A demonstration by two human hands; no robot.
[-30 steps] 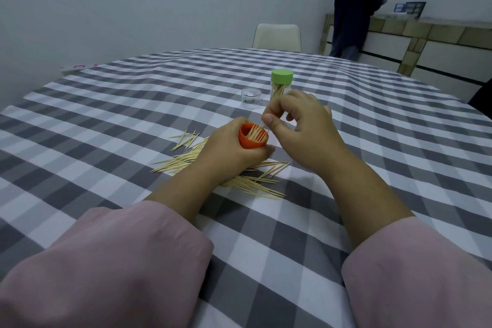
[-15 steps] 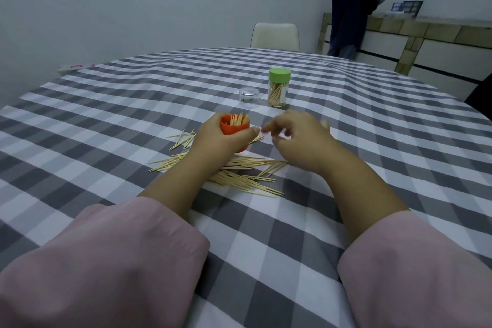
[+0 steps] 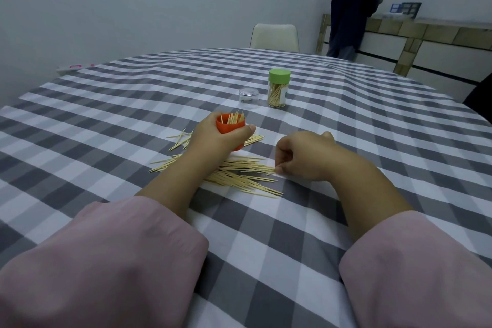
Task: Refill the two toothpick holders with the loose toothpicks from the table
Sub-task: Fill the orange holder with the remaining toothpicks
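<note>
Here, in the head view, the left hand [image 3: 213, 138] is wrapped around the orange toothpick holder [image 3: 230, 126], fingers and thumb curled about its wall, and holds it upright just above the tablecloth. The holder is open at the top, and a bundle of toothpick tips sticks out above its rim.

The right hand [image 3: 303, 156] is lowered to the cloth just to the right of the loose toothpicks [image 3: 239, 173], its fingers curled, with thumb and fingertips pinching the ends of a few sticks at the right margin of the pile. The pile itself lies scattered on the checked table [image 3: 133, 114] toward its near edge, spreading beneath the left wrist and forearm and between the two hands; a few stray sticks lie on the far left side of the left hand.

Farther toward the middle of the table, well beyond both hands, stands the green-lidded toothpick holder [image 3: 278, 88], upright, capped, with toothpicks visible through its clear wall. Just to its left sits a small clear lid [image 3: 249, 95].

Pink sleeves [image 3: 106, 261] cover both forearms at the near edge. A pale chair [image 3: 274, 36] stands at the far edge, and a person in dark clothes [image 3: 351, 5] stands by a sideboard [image 3: 426, 40] beyond.
</note>
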